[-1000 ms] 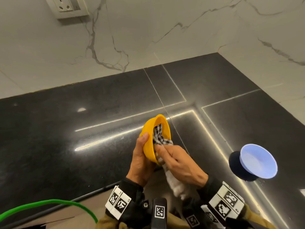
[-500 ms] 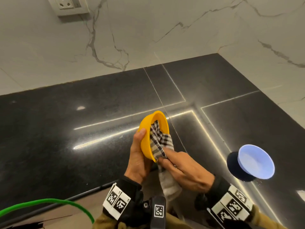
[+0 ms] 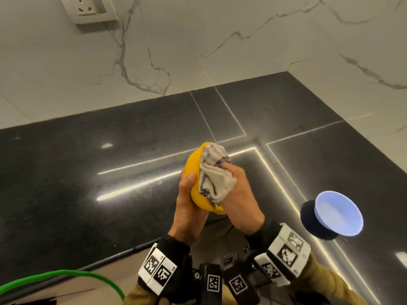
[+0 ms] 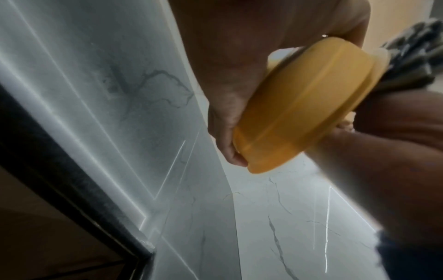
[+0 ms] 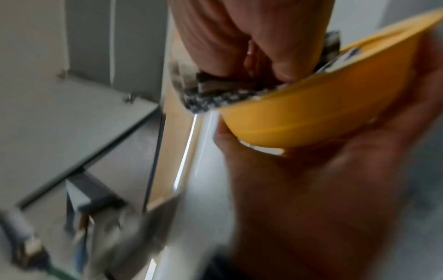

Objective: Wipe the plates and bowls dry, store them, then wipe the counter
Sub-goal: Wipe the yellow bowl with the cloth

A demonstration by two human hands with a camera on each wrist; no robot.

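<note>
Two bowls, one cloth | yellow bowl (image 3: 193, 179) frame centre, gripped by left hand (image 3: 187, 208) | right hand (image 3: 237, 201) clutching cloth (image 3: 214, 172), now bunched over bowl mouth | blue bowl (image 3: 338, 213) lower right on counter (image 3: 88, 172)

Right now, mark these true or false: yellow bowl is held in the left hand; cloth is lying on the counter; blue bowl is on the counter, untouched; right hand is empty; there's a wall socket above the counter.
1. The left hand holds the yellow bowl. True.
2. The cloth lies on the counter. False: it is bunched in the right hand and pressed into the bowl.
3. The blue bowl sits on the counter, no hand on it. True.
4. The right hand is empty. False: it grips the cloth.
5. A wall socket is above the counter. True.
</note>
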